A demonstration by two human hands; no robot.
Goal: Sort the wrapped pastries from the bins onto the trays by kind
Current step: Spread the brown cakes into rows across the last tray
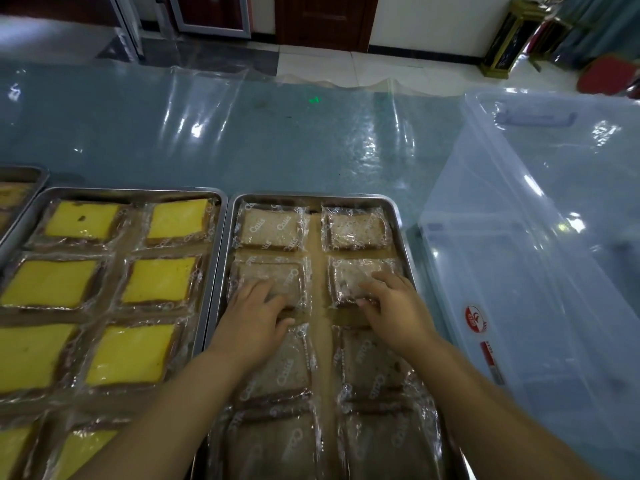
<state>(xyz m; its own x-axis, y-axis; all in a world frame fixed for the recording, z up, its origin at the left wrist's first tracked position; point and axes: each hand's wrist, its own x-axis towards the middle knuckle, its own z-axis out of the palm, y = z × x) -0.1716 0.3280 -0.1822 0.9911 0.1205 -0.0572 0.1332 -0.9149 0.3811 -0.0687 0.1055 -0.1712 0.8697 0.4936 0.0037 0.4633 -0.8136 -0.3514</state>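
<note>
Wrapped pastries [277,372] of the pale brown kind lie in two columns beneath my forearms, filling the near end of the steel tray [311,196]. Just ahead of them, my left hand [251,320] holds the left slice [277,271], fingers laid over its top and thumb tucked at its near edge. My right hand [398,313] grips the right slice [349,275] the same way, and both slices sit flat in their row. Beyond my fingertips is the far row [268,226], already set. I judge that I am seating this pair, so the next move calls for letting go without dragging the slippery wrappers askew, then reaching for more. Left of my left hand, the yellow cakes [159,278] fill their own tray [131,191]. Right of my right hand stands the clear bin [519,271]. I can make out no pastry through its walls, so sorting looks nearly done.
</note>
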